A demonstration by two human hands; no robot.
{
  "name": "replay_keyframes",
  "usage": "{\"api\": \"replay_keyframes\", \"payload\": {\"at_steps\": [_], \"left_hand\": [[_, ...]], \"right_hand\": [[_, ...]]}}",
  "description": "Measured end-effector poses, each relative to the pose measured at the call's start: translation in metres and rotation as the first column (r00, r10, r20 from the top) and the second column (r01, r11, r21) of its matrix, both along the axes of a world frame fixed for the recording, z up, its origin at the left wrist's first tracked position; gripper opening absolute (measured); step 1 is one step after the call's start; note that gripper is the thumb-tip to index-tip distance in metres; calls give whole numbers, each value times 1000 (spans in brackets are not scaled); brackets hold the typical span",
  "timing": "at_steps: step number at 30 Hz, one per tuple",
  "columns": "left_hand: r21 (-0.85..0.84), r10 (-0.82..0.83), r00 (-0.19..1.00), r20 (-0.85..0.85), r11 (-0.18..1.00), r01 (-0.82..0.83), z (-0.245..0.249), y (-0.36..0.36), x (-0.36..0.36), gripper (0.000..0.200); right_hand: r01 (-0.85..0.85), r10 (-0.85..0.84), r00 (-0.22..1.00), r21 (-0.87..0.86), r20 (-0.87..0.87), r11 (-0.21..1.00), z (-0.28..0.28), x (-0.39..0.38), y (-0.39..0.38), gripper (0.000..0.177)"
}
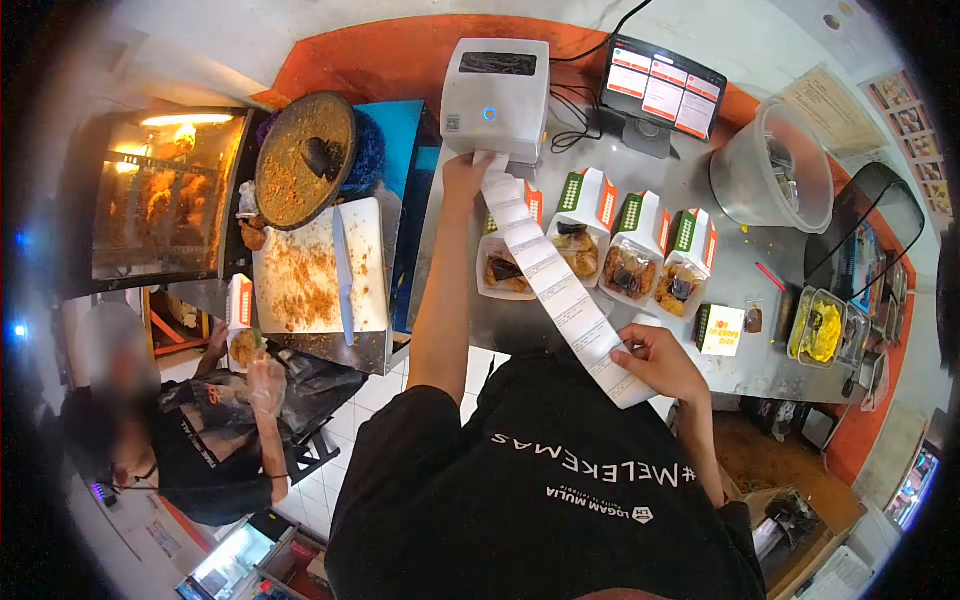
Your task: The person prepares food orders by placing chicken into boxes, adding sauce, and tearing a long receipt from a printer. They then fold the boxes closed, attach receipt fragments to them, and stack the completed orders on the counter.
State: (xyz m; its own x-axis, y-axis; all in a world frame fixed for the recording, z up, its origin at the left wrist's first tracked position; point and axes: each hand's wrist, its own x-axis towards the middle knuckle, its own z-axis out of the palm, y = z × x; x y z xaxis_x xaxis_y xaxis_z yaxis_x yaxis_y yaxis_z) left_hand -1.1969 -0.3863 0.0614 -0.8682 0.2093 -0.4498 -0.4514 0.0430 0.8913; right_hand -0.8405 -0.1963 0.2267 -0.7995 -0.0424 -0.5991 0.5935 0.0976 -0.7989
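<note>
A long strip of printed white labels [560, 300] hangs from the front of a white label printer [492, 95] with a blue-lit button. At the printer's outlet, my left hand [464, 180] has its fingers closed on the top of the strip. My right hand [662, 362] pinches the strip's lower part between thumb and fingers, close to my black shirt. Behind the strip stand several food boxes, among them one box [632, 250] with a clear window showing fried food. The strip partly covers the leftmost box [500, 270].
A tablet screen [663, 88] and a clear bucket [772, 165] stand at the back. Left are a stone mortar [306, 160], a cutting board [300, 290] with a knife [343, 275], and a lit food cabinet [165, 200]. A co-worker's gloved hand [266, 380] holds another box.
</note>
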Motion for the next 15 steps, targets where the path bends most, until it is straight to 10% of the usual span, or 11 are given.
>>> {"api": "replay_keyframes", "payload": {"at_steps": [1, 15], "left_hand": [[-286, -133, 968, -211, 956, 69, -13, 1, -2, 40], [-738, -381, 775, -504, 656, -158, -25, 1, -20, 57]], "right_hand": [[-27, 27, 1000, 9, 14, 1000, -1, 0, 0, 22], [31, -32, 999, 56, 21, 998, -3, 5, 5, 23]]}}
